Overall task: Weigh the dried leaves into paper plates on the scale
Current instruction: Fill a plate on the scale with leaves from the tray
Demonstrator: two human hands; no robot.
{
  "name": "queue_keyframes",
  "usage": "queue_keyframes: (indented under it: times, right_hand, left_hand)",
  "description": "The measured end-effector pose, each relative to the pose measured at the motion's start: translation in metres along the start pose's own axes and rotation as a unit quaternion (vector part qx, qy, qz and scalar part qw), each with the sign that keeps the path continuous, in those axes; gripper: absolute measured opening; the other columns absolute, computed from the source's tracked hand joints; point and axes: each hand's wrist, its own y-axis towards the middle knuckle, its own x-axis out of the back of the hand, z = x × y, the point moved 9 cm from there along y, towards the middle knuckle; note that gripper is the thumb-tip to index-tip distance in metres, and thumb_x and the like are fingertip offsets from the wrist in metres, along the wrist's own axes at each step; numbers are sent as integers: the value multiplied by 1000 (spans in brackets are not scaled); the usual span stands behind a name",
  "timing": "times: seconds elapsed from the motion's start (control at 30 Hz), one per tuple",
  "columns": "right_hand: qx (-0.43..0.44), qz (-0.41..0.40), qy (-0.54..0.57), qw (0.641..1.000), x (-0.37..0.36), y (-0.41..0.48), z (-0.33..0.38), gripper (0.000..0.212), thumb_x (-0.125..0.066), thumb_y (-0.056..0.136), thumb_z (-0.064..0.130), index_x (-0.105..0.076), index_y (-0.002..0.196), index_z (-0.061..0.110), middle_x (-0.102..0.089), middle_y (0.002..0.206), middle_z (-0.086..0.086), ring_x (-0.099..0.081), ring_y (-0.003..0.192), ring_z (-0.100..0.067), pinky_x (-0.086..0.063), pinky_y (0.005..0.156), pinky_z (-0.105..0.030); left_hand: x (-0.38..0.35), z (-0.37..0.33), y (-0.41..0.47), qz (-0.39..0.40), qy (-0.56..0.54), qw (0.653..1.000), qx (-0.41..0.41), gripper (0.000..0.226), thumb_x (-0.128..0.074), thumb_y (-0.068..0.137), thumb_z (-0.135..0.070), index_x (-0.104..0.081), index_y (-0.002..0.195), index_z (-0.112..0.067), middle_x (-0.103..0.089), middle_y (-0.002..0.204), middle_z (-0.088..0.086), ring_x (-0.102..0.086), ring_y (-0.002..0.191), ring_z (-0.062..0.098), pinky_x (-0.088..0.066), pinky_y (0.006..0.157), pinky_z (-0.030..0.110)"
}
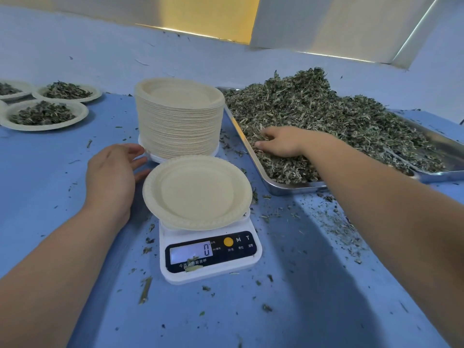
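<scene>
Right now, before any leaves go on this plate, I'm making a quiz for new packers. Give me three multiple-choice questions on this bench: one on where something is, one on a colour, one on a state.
1. Where is the right hand?
A. raised, touching nothing
B. in the dried leaves on the metal tray
C. out of view

2. What colour is the round button on the scale?
A. yellow
B. red
C. green

3. The paper plate on the scale is:
A. heaped with leaves
B. empty, with the display reading 0
C. upside down

Answers:
1. B, since its fingers dig into the leaf pile near the tray's front edge.
2. A, since the button shows yellow beside the M and T marks.
3. B, since the plate's inside is bare and the display shows a single 0.
</scene>
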Motion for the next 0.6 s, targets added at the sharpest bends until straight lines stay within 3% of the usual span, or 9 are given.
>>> queue_keyframes:
  times: [0.07,0.2,0.33,0.47,0.53,0.6]
  right_hand:
    - [8,-65,-10,998,11,-11,-1,71,-45,96,67,-32,156,31,-40,159,-7,-41,142,-32,-36,114,-46]
    - [7,-8,-49,999,-13,-23,1,69,-39,101,62,-27,158,26,-39,158,-10,-41,142,-34,-37,113,-45]
    - [33,-113,-45,992,6,-34,9,49,-57,100,44,-53,142,20,-64,131,-12,-62,111,-31,-52,92,-40]
    - [36,-158,-34,986,18,-40,8,37,-61,99,36,-65,130,18,-72,112,-11,-61,82,-25,-53,84,-36]
    - [30,-169,-28,985,21,-43,8,40,-55,99,42,-61,134,22,-72,111,-9,-61,85,-24,-55,83,-37]
    - [16,-129,-50,990,10,-41,11,51,-48,99,53,-51,143,26,-65,123,-10,-62,103,-31,-55,88,-42]
  left_hand:
    - [-1,0,0,1,0,1000,2,29,-41,104,-8,-66,118,-11,-69,126,3,-69,112,9,-58,77,23]
    - [-1,0,0,3,11,1000,0,29,-40,103,-8,-66,117,-11,-69,125,3,-69,111,9,-57,71,20]
    - [0,0,-2,-4,0,1000,2,28,-41,102,-8,-67,111,-13,-69,124,3,-70,109,9,-56,67,18]
    - [0,-2,-3,-7,5,1000,-3,27,-42,101,-7,-67,103,-16,-70,122,2,-70,108,9,-56,66,17]
    - [2,-1,-3,-20,-10,1000,7,28,-42,99,-9,-69,100,-16,-72,119,2,-72,105,9,-57,66,19]
    - [3,0,-3,-28,-16,999,10,28,-43,97,-10,-70,99,-16,-73,116,2,-73,102,9,-57,67,21]
